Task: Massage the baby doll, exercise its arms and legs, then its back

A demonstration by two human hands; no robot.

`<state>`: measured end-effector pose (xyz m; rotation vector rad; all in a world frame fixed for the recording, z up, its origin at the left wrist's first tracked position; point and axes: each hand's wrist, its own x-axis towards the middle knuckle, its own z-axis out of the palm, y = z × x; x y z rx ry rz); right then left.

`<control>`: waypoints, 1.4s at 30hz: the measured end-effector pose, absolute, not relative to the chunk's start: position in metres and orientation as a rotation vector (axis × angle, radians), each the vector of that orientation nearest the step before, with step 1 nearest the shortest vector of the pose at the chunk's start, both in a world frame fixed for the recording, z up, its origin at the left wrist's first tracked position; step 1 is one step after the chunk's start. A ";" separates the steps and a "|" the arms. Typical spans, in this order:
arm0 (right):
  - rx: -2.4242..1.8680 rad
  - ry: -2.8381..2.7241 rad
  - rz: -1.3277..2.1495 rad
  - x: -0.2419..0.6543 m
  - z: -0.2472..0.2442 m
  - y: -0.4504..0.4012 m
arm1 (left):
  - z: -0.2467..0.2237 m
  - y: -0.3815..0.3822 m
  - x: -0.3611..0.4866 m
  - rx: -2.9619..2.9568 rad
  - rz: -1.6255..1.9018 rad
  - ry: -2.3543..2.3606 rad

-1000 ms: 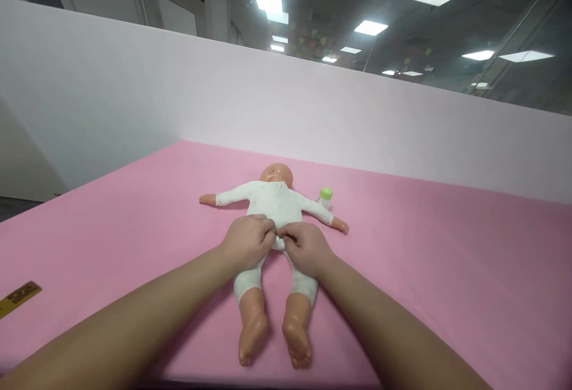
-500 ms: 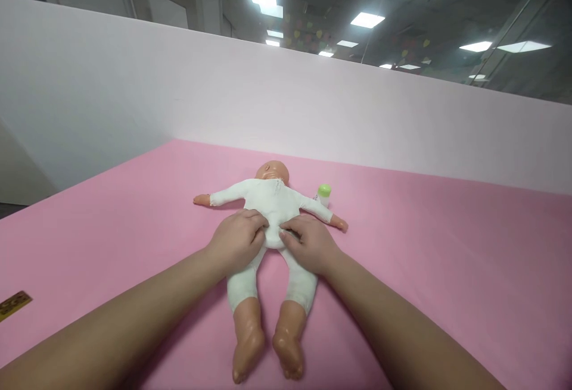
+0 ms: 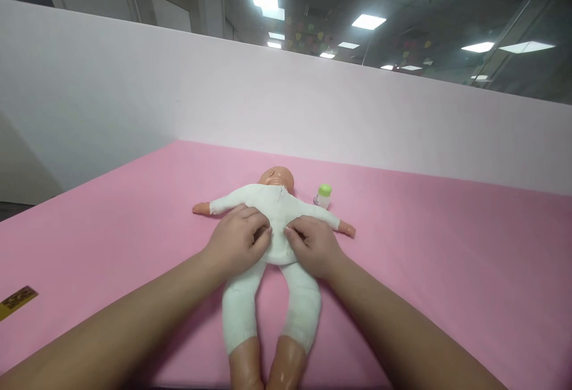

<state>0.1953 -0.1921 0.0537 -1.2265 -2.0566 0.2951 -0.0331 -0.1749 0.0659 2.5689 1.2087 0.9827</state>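
A doll (image 3: 277, 202) with a white cloth body lies on the pink surface, its arms spread and its head turned to one side at the far end. My left hand (image 3: 241, 238) rests on the left side of its lower torso, fingers curled with thumb and fingertips together. On the right side of the torso my right hand (image 3: 313, 244) is curled the same way, its fingertips close to the middle. Whether cloth is pinched in either hand is too small to tell. The doll's feet are cut off by the bottom edge of the view.
A small bottle with a green cap (image 3: 323, 195) stands beyond the doll's right-hand arm. The pink surface (image 3: 438, 247) meets a white wall (image 3: 313, 104) at the back. A yellow and brown label (image 3: 18, 300) lies at the far left.
The doll has slid nearer, its legs now reaching past the bottom of the view. Both hands stay at the sides of the torso, now higher up on the body.
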 end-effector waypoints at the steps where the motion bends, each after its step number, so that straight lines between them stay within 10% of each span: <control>1: -1.228 -2.032 0.266 0.196 0.053 -0.191 | 0.064 -0.174 -0.033 2.592 1.032 1.196; 42: -1.173 -2.036 0.596 0.198 0.047 -0.187 | 0.067 -0.155 -0.047 2.397 0.672 1.101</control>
